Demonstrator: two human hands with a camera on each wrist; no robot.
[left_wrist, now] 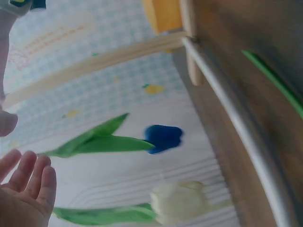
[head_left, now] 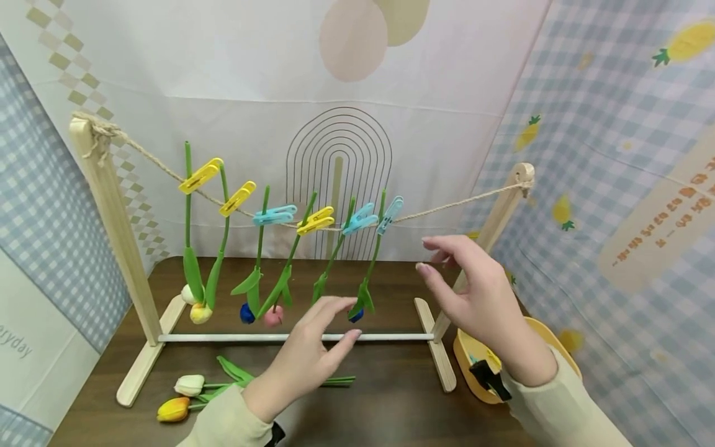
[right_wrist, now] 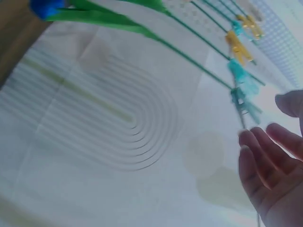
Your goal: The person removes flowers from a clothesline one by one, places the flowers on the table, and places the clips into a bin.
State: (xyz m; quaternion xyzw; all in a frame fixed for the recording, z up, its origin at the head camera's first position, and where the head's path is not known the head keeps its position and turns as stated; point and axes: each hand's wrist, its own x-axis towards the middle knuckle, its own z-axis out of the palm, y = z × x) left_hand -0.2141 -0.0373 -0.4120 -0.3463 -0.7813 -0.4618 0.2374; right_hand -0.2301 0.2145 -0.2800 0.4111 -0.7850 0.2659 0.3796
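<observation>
Several artificial tulips hang heads down from a rope (head_left: 447,208), each stem held by a yellow clothespin (head_left: 237,198) or a blue clothespin (head_left: 389,215). My left hand (head_left: 313,351) holds nothing, its fingers relaxed just beside the rightmost blue tulip (left_wrist: 163,138). In the head view its fingertips overlap that flower's leaves. A white tulip (left_wrist: 179,202) hangs close by in the left wrist view, though my hand hides its head in the head view. To the right of the last clothespin, my right hand (head_left: 475,292) hovers with fingers apart and nothing between them.
A wooden stand carries the rope between its left post (head_left: 120,248) and right post (head_left: 497,217), with a white bar (head_left: 223,338) below. Two loose tulips, one white (head_left: 190,385) and one orange-yellow (head_left: 174,410), lie in front. A yellow basket (head_left: 466,366) with clothespins stands at right.
</observation>
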